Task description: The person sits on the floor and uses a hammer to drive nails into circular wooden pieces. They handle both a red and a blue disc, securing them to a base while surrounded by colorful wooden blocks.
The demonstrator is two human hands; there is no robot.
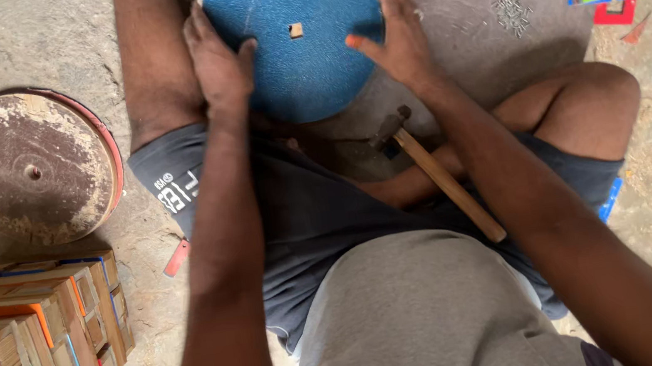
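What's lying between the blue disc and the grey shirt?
In the head view, a wooden-handled hammer lies on the lap between the blue disc and grey shirt.

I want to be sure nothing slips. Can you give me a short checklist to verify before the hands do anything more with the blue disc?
1. Left hand on the blue disc: ok, it presses the left edge.
2. Right hand on the disc: ok, it touches the right edge.
3. Square hole in the disc's middle uncovered: ok.
4. Hammer near: ok, it lies in the lap, unheld.
5. Nails near: ok, a loose pile on the floor.
6. What is under the disc: cannot tell.
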